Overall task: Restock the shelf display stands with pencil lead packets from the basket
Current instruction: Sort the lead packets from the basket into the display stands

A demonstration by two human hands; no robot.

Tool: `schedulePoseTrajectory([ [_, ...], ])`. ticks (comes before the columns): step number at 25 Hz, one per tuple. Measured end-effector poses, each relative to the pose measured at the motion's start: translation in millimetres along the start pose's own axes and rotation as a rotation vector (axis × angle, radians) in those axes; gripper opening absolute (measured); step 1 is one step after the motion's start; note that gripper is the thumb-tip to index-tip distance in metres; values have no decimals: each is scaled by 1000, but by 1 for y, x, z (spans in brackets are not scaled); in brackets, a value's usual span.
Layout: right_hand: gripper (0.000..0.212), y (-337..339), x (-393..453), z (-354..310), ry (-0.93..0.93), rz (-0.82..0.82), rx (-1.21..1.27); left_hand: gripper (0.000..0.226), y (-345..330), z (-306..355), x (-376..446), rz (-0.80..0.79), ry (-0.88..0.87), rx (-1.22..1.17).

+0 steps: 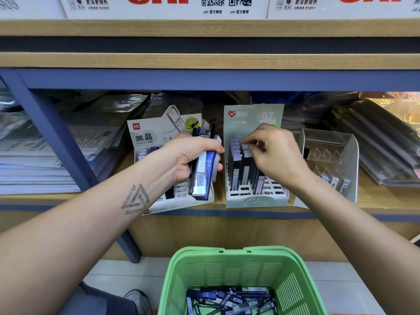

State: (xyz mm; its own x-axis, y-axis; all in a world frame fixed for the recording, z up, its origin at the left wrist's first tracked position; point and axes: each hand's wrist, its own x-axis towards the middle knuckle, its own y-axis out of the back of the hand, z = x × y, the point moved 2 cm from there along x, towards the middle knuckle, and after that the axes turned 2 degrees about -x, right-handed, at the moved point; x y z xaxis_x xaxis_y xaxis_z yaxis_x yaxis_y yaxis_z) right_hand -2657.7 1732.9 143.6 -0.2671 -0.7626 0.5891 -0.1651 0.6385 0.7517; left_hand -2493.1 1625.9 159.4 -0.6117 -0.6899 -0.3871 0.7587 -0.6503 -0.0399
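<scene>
Several packets [203, 169] sit clamped in the left hand [188, 159]; more lie in the basket [241, 267] below. The right hand [270, 153] pinches one over the stand [254, 155]. They look light, stiff, smooth; hold by the long edges.

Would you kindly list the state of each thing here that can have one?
left hand: grips a bundle of lead packets
right hand: fingers curled, pinching at packet tops in the green 0.7 stand
green 0.7 stand: partly filled, front slots empty
clear acrylic stand: nearly empty
green basket: holds loose packets
</scene>
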Motion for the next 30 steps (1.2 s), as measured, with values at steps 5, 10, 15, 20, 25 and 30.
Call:
schedulePoseTrajectory([
  [5,7,4,-11,-29,-311,-289,682,30,-4,-5,-4,12,-30,-63],
  [10,25,-3,-18,-42,-394,-435,868,40,-2,-5,-5,12,-71,-130],
  [15,41,-7,-11,-36,-484,-396,1020,25,0,-5,-10,-126,-8,-99],
  [20,40,-8,-6,-36,-536,-359,1093,16,2,-7,-9,-144,13,-110],
  [25,50,-2,-10,-50,-539,-419,1021,14,5,-8,-10,-62,20,-151],
  [30,47,-2,-18,-70,-640,-649,1068,27,10,-8,-5,168,-125,-199],
])
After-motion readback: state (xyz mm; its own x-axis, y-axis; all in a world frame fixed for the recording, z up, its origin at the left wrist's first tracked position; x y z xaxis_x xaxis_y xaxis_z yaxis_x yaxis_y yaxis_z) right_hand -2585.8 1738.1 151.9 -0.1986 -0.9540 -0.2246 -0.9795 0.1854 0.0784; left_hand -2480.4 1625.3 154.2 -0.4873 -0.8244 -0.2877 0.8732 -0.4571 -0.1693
